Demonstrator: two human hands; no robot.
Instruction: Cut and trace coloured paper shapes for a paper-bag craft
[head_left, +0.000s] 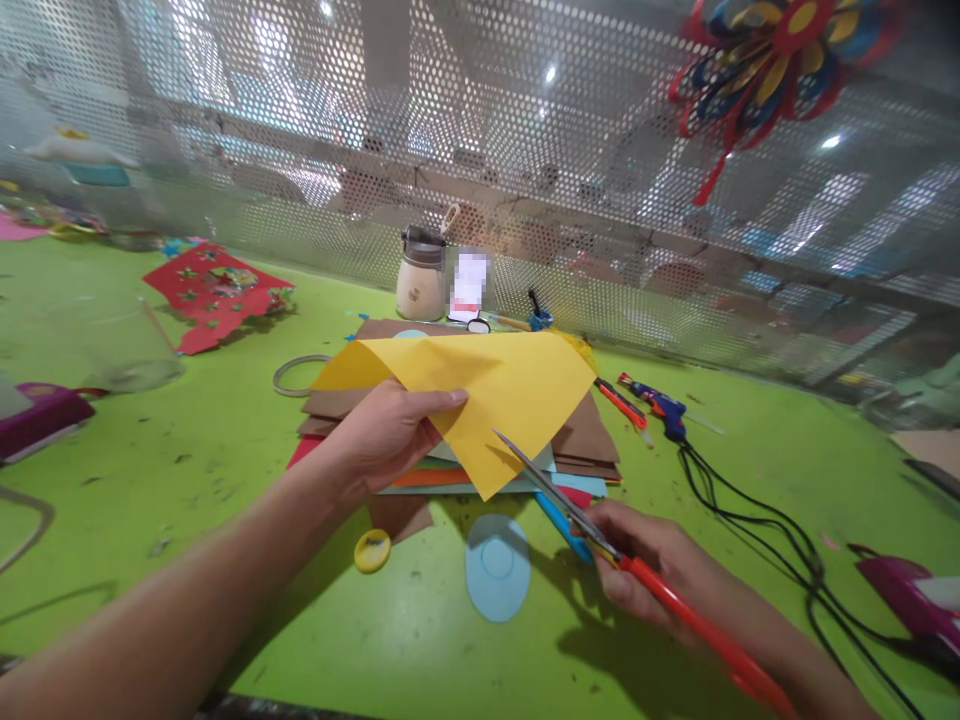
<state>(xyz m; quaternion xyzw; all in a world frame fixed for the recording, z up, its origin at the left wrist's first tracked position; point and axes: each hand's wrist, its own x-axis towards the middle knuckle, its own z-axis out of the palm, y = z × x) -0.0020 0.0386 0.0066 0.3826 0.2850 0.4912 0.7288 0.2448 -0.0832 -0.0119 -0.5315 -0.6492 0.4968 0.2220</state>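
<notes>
My left hand [397,430] pinches a sheet of yellow paper [517,385], thumb on top, and holds it up off the table. The sheet bends over at its left side. In my right hand [652,560] is a pair of scissors [555,495] with red handles, its blades at the paper's lower right edge. Below the sheet lies a stack of coloured papers and brown card [589,440]. A blue handle-like object [559,525] shows behind the scissors. Nearer me are a light blue rounded paper cutout [497,570] with a circle on it and a yellow round disc [373,551].
A blue glue gun [667,410] with a black cord and a red-orange cutter [622,402] lie to the right. A beige jug [421,275] and a phone [469,285] stand behind. Red paper with star holes [214,295] and a clear container [135,345] are left. Perforated metal rises behind the green table.
</notes>
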